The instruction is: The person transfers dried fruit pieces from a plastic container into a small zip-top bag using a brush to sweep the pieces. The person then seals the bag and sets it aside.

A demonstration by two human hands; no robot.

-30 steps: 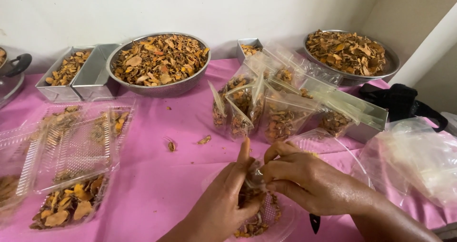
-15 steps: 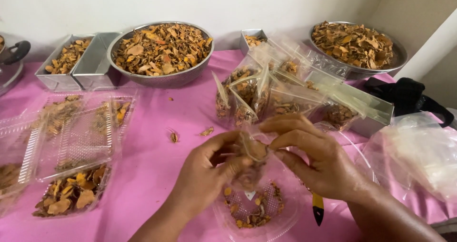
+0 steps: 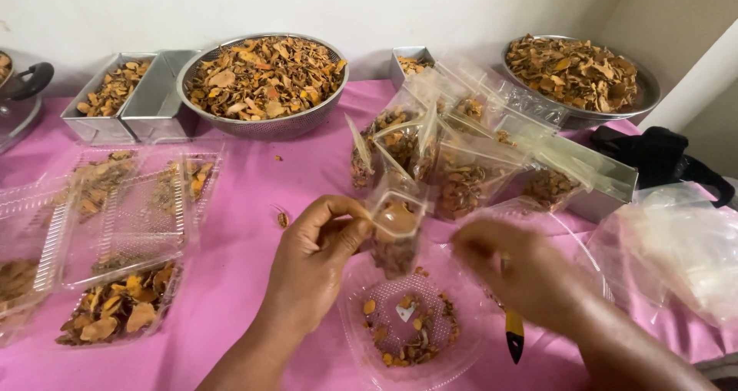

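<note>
Small clear bag (image 3: 396,226) pinched by L hand (image 3: 319,256), R hand (image 3: 523,272) beside, over tray (image 3: 461,352)

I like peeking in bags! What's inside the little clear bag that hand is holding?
The small clear bag, pinched by the left hand, holds brown and orange dried pieces in its lower half. Its mouth is open. Whatever sits deepest among the pieces is hidden.

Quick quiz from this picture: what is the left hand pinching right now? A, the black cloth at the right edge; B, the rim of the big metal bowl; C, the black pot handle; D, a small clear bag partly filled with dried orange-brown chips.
D: the left hand pinches the top of the small clear bag of dried chips above the round clear plastic dish, while the right hand is blurred beside it.
</note>
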